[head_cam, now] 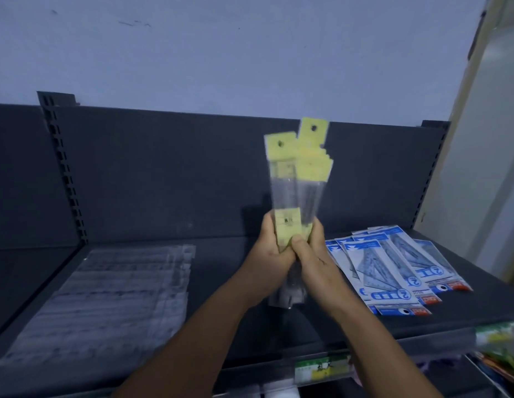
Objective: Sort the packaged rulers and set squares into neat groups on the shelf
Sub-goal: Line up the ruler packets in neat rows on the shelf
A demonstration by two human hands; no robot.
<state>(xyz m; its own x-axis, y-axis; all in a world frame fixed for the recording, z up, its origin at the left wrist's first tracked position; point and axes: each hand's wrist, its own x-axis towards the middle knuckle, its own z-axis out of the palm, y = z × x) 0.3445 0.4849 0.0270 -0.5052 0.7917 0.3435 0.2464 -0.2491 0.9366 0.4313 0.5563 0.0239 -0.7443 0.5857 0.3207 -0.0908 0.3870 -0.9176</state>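
Running along the bottom of the view, the shelf's front rail carries a green and yellow price label (322, 369), with blurred colourful packets (497, 366) at the lower right, below the shelf. Both forearms rise from here toward the middle of the picture. The left hand (271, 254) and the right hand (313, 254) meet side by side, each grip curled tight round the lower part of one bundle of packaged rulers (299, 182), which they hold upright above the dark shelf (221, 268). The bundle's clear sleeves fan slightly at the top, where yellow header cards with hang holes stand at uneven heights; another yellow card shows between the two thumbs, and the clear ends of the sleeves stick out below the hands.

On the shelf to the left lies a flat spread of clear packaged rulers (106, 300), overlapping in a rough sheet and blurred. On the shelf to the right, just beside the right wrist, lie blue and white set square packs (393, 262), fanned and overlapping, their red-tagged ends toward the front edge. Behind everything stands the dark back panel (164, 173) with a slotted upright (63, 168), and above it a pale wall (221, 53).
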